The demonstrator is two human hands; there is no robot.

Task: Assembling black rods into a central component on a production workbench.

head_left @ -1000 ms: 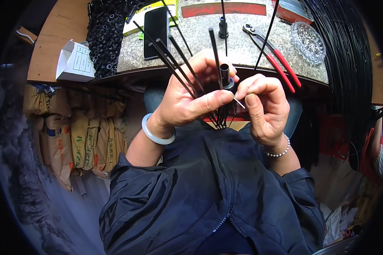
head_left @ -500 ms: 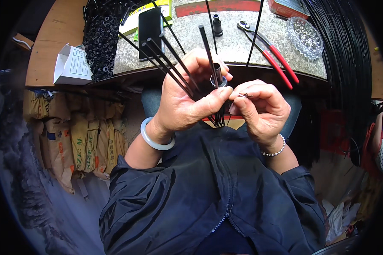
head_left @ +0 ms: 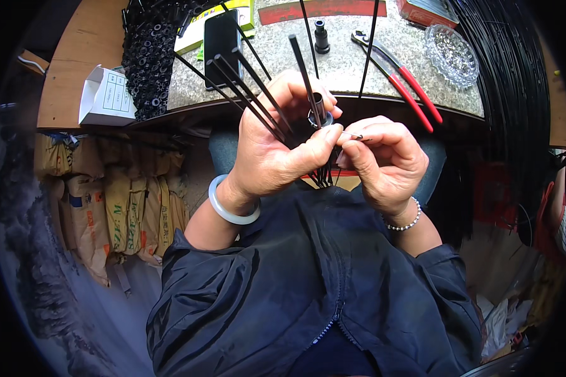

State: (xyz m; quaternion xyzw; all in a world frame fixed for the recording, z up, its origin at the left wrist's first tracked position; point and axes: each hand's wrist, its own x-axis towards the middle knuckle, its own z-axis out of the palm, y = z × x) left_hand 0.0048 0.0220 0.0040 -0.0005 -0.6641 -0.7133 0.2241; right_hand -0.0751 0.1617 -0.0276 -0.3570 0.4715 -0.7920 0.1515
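Observation:
In front of my chest my left hand (head_left: 267, 138) is closed around a short black tube (head_left: 317, 102) with a ring-shaped collar. Several thin black rods (head_left: 304, 72) fan up and outward from it, some passing between my fingers. Their lower ends bunch together below my thumb. My right hand (head_left: 390, 157), just to the right, pinches a thin wire (head_left: 351, 134) between thumb and forefinger. That wire runs toward my left thumb tip beside the collar; its far end is hidden there.
On the speckled work surface (head_left: 277, 50) lie a phone (head_left: 222, 47), red-handled pliers (head_left: 412, 94), an upright black fitting (head_left: 321, 38) and a glass dish (head_left: 451, 56) of small metal bits. Black rings (head_left: 148, 69) are heaped left, near a white box (head_left: 109, 97); long black rods (head_left: 503, 69) lie right.
My right hand has risen slightly, and more of the wire shows between my hands. The rods and tube have shifted a little to the left.

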